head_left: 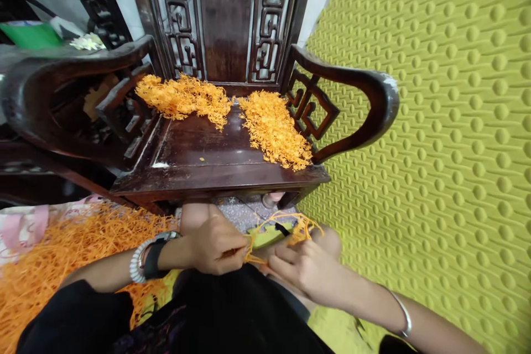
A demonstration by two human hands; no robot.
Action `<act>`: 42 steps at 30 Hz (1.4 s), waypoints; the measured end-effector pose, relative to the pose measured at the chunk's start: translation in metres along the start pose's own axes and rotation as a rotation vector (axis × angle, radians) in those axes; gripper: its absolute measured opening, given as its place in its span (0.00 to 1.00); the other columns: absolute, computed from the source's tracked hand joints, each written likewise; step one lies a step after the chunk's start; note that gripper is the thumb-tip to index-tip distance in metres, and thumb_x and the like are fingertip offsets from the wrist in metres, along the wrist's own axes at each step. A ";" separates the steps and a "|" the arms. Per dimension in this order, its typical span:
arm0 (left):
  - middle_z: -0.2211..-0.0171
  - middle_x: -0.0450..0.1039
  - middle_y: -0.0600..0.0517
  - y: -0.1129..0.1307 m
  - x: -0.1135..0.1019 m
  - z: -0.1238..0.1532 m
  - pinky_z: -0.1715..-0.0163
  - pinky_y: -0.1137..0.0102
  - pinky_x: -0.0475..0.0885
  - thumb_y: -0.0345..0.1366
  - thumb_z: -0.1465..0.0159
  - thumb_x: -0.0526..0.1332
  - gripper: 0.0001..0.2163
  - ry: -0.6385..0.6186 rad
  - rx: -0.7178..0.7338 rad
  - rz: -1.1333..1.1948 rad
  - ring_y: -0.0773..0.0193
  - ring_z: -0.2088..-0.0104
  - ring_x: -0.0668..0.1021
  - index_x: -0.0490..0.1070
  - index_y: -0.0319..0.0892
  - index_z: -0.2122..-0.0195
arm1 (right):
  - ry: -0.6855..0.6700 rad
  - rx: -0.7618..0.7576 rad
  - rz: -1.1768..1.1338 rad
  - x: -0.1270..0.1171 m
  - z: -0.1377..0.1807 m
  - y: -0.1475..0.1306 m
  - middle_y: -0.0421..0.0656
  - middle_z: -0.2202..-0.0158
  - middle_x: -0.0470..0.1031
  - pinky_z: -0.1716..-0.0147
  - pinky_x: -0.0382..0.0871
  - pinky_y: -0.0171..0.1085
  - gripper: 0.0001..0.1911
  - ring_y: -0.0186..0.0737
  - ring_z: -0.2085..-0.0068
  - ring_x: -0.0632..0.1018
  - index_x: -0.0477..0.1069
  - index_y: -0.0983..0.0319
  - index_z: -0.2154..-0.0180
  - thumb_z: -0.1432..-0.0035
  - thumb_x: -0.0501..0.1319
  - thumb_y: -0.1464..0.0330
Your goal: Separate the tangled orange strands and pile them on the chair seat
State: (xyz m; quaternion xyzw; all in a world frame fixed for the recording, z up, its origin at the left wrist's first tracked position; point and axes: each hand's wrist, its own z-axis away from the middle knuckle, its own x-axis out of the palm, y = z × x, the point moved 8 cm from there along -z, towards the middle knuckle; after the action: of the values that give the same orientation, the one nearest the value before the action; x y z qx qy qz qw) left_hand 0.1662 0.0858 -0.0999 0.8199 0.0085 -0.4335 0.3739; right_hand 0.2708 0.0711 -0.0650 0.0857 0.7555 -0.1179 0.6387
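Observation:
Over my lap, my left hand is closed in a pinch on thin orange strands. My right hand has its fingers curled on the same material, a short way to the right. The orange strands run between both hands, and a loose tangle of them sticks up above my right knuckles. My fingertips are partly hidden. In front of me, two orange bundles of knotted, frilly strands lie on the seat of a dark carved wooden chair: a left bundle near the backrest and a right bundle along the right armrest.
A big heap of loose orange strands spreads at lower left, beside a pink and white bag. The chair seat has curved armrests on both sides. Yellow-green bumpy padding fills the right. A green container stands far left.

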 end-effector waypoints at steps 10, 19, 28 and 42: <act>0.83 0.50 0.57 0.019 -0.008 -0.003 0.78 0.69 0.53 0.33 0.33 0.50 0.17 -0.066 -0.164 0.326 0.72 0.81 0.56 0.51 0.42 0.80 | 0.136 -0.031 0.121 -0.029 0.023 -0.017 0.38 0.80 0.66 0.83 0.54 0.37 0.16 0.31 0.82 0.64 0.67 0.62 0.74 0.33 0.50 0.71; 0.84 0.62 0.55 0.026 0.005 -0.012 0.80 0.74 0.57 0.36 0.32 0.50 0.19 -0.202 -0.293 0.526 0.74 0.83 0.63 0.56 0.40 0.82 | 0.047 0.033 0.012 -0.031 0.043 -0.016 0.38 0.81 0.62 0.82 0.51 0.39 0.20 0.32 0.81 0.60 0.63 0.61 0.77 0.32 0.48 0.73; 0.87 0.57 0.58 -0.016 0.001 -0.063 0.81 0.76 0.54 0.38 0.35 0.52 0.19 0.044 -0.329 0.457 0.75 0.83 0.60 0.55 0.39 0.83 | 0.259 0.477 -0.503 -0.018 0.058 0.028 0.34 0.82 0.51 0.81 0.51 0.33 0.20 0.29 0.81 0.57 0.50 0.60 0.79 0.34 0.50 0.70; 0.76 0.68 0.54 -0.037 -0.009 -0.164 0.77 0.76 0.63 0.47 0.39 0.59 0.14 0.078 -0.286 0.898 0.73 0.78 0.69 0.67 0.38 0.69 | 0.931 0.972 -0.658 -0.026 0.081 0.098 0.37 0.80 0.57 0.78 0.56 0.33 0.19 0.32 0.78 0.60 0.59 0.60 0.77 0.37 0.54 0.59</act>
State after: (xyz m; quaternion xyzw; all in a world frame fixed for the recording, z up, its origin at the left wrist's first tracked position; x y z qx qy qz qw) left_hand 0.2635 0.2170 -0.0598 0.6984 -0.2730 -0.1924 0.6330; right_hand 0.3790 0.1424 -0.0586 0.1688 0.7970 -0.5750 0.0749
